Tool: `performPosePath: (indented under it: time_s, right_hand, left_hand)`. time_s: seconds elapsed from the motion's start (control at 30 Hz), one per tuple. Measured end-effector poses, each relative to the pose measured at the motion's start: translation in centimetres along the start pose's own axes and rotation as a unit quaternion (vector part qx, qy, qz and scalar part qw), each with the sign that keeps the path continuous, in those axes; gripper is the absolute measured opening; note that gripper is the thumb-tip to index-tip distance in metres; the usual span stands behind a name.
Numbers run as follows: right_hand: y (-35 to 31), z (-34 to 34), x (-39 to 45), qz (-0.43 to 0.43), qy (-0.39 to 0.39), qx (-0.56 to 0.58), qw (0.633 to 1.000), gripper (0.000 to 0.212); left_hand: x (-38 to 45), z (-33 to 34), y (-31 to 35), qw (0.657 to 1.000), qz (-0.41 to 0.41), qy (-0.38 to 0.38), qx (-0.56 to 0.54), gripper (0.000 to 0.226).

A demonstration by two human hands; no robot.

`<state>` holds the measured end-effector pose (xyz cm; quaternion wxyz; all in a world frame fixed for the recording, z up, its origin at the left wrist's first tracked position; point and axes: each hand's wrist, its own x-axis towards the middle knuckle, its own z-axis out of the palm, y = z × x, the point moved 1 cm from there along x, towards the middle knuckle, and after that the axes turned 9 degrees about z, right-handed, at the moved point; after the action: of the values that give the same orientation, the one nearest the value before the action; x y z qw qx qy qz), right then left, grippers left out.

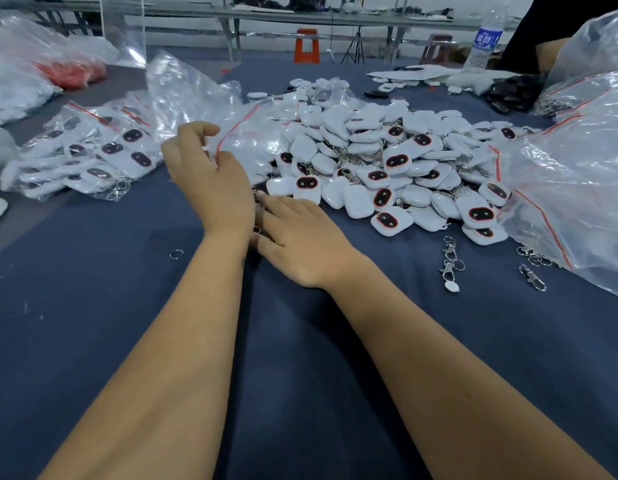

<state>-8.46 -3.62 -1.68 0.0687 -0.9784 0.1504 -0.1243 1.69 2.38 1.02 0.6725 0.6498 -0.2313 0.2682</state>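
My left hand [210, 181] is raised over the blue cloth table [93, 306], its fingers curled at the red-striped mouth of a clear zip bag [196, 98] and gripping its edge. My right hand [297, 240] lies flat on the cloth just right of my left wrist, fingers straight and pointing left. Their tips are hidden behind the left wrist, where a bit of metal ring shows. A big pile of white keychain tags [387, 168] with dark oval faces sits right behind both hands.
Filled bags of tags [89, 157] lie at the left and large clear bags [570, 188] at the right. Loose metal clasps [451, 265] and a ring [176, 253] lie on the cloth. A water bottle [485, 39] and another person's arm [549, 51] are at the far right.
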Motion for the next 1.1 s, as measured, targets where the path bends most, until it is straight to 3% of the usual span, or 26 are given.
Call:
performPosePath:
  time_s: [0.17,0.33,0.47,0.53,0.63,0.7,0.87,0.93,1.03,1.1]
  right_hand:
    - [0.2,-0.2,-0.1,0.034,0.053,-0.032,0.997,0.047]
    - [0.3,-0.6,-0.1,0.068,0.087,-0.002,0.994,0.031]
    - [0.7,-0.8,0.4,0.099,0.099,0.025,0.990,0.020]
    - [1.1,-0.9,0.5,0.133,0.102,0.123,0.978,0.012]
    - [1.9,-1.2,0.1,0.194,0.097,0.360,0.907,0.028]
    - [2.4,-1.4,-0.1,0.204,0.109,0.449,0.863,0.033]
    - [2.6,-2.0,-0.4,0.204,0.176,0.508,0.818,0.033]
    - [2.7,-2.0,-0.4,0.213,0.195,0.529,0.798,0.030]
    - [3.3,-2.1,-0.1,0.248,0.207,0.592,0.738,0.031]
    - [3.6,-2.1,0.0,0.249,0.196,0.615,0.722,0.031]
  left_hand:
    - [-0.8,0.4,-0.4,0.999,-0.029,-0.038,-0.019,0.043]
    - [-0.8,0.5,-0.1,0.999,0.022,-0.029,-0.037,0.050]
    - [-1.4,1.4,-0.8,0.984,0.009,-0.181,-0.001,0.061]
    - [-1.5,1.6,-1.0,0.976,-0.019,-0.217,0.002,0.058]
    - [-1.6,1.4,-0.5,0.979,-0.014,-0.201,0.011,0.048]
    - [-1.6,1.4,-0.2,0.978,-0.020,-0.206,-0.004,0.047]
    - [-1.9,1.6,-0.3,0.965,-0.020,-0.260,-0.015,0.039]
    - [-1.8,1.5,-0.6,0.972,-0.008,-0.235,0.006,0.037]
    - [-1.3,1.2,-0.9,0.984,0.022,-0.174,0.042,0.034]
    - [-1.1,1.0,-0.8,0.983,0.056,-0.166,0.057,0.033]
